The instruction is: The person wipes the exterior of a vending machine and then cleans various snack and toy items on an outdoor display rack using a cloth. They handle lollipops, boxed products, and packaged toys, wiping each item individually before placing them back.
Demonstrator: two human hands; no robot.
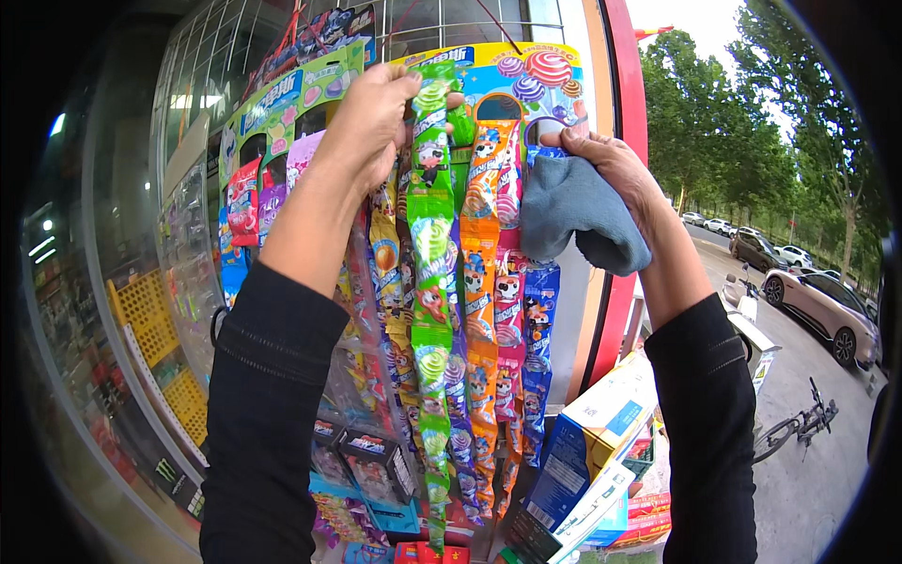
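My left hand (386, 113) grips the top of a green strip of wrapped lollipops (433, 236), which hangs straight down in front of the other strips. In my right hand (599, 151) is a grey-blue cloth (581, 211), draped below the fingers. That hand's thumb and fingertips meet at the top of a blue lollipop strip (541, 310), beside a hole in the card; whether they pinch it is unclear. Behind both hands hangs a printed cardboard display card (461, 56). Orange strips (481, 282) and pink strips (509, 296) hang between my hands.
A second candy display card (271, 106) hangs at left on a wire grid (451, 17). Below stand boxed goods (377, 458) and a blue-and-white carton (564, 458). A red post (627, 176) rises at right. Beyond lie a bicycle (800, 423) and a parked car (821, 303).
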